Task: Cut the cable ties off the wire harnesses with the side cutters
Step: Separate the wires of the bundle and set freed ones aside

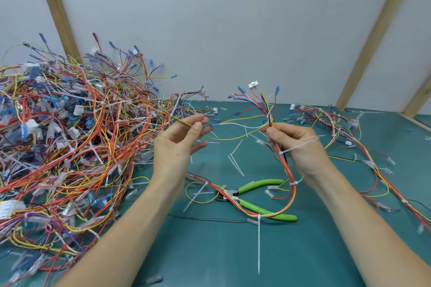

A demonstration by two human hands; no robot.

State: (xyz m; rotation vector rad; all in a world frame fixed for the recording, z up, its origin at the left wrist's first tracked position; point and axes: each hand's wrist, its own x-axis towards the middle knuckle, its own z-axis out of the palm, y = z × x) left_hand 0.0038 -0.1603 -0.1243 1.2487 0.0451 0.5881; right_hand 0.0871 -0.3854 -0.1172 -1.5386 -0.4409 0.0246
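Observation:
My right hand point(296, 147) grips a wire harness point(288, 177) of red, orange and yellow wires, raised above the green mat. White cable ties point(295, 146) are still wrapped around it below my fingers, and its blue terminals fan out above. My left hand point(182, 140) pinches a yellow wire point(233, 120) that runs across to that harness. The green-handled side cutters point(254, 197) lie on the mat between my forearms, with the harness loop draped over them. Neither hand touches the cutters.
A big tangled pile of harnesses point(70, 135) fills the left of the green mat point(210, 251). A smaller bundle of harnesses point(345, 133) lies at the right. Cut white tie scraps point(236, 163) are scattered mid-mat. A grey wall with wooden battens stands behind.

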